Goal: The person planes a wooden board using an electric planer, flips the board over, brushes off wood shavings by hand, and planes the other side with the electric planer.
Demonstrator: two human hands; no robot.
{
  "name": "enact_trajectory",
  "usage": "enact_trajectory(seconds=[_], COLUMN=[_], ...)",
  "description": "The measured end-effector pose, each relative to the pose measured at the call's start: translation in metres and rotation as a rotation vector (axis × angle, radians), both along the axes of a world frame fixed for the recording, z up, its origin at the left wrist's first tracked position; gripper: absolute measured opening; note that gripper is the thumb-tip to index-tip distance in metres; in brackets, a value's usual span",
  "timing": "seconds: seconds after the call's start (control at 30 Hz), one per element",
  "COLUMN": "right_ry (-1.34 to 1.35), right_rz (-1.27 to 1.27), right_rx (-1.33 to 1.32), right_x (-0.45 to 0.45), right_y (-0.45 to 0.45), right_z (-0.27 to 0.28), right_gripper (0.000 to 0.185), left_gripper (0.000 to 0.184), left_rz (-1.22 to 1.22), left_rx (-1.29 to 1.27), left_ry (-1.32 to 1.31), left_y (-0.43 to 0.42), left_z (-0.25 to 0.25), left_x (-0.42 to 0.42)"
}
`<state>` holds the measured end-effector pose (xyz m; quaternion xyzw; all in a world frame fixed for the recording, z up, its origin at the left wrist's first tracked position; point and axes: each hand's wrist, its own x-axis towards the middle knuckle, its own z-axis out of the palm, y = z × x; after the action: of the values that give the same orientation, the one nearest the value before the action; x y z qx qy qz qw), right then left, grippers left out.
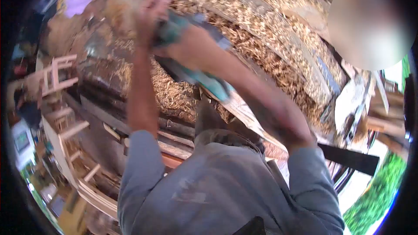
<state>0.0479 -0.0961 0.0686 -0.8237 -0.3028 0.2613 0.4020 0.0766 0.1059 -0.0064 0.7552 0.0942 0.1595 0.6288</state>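
A teal and dark electric planer (211,86), smeared by motion, lies along a pale wooden board (249,116). My right hand (185,45) is closed around its teal grip, the arm reaching in from the lower right. At the tool's far end is my left hand (152,15), its fingers curled over the front part; blur hides their exact hold. The planer's underside and the far part of the board are hidden by the tool and my hands.
Curly wood shavings (174,91) cover much of the bench around the board. Wooden frames with rungs (65,143) stand at the left. A purple item (77,3) lies at the upper left. Stacked timber (385,119) is at the right. A blurred disc covers the upper right.
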Motion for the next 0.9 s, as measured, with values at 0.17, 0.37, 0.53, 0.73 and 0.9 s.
enact_trajectory(seconds=[0.17,0.37,0.53,0.73,0.9], right_ry=[0.247,0.515,0.509,0.440,0.381], right_rz=[-0.172,-0.423,-0.413,-0.174,-0.121], right_rx=[-0.188,-0.451,-0.396,-0.294,-0.139], right_x=[-0.116,-0.237,-0.245,-0.155,-0.067], right_y=[-0.204,-0.413,-0.420,-0.270,-0.111], right_z=[0.019,0.029,0.019,0.034,0.030], right_gripper=[0.042,0.029,0.029,0.039,0.034], left_gripper=[0.015,0.014,0.014,0.014,0.028], left_rz=[-0.012,-0.354,-0.366,-0.111,0.406], left_rx=[-0.119,-0.306,-0.316,-0.206,0.112], left_ry=[-0.017,-0.002,0.032,-0.052,-0.219], left_y=[-0.225,-0.433,-0.428,-0.295,-0.145], left_z=[0.006,-0.001,0.002,0.006,0.022], left_x=[-0.107,-0.217,-0.214,-0.149,-0.119])
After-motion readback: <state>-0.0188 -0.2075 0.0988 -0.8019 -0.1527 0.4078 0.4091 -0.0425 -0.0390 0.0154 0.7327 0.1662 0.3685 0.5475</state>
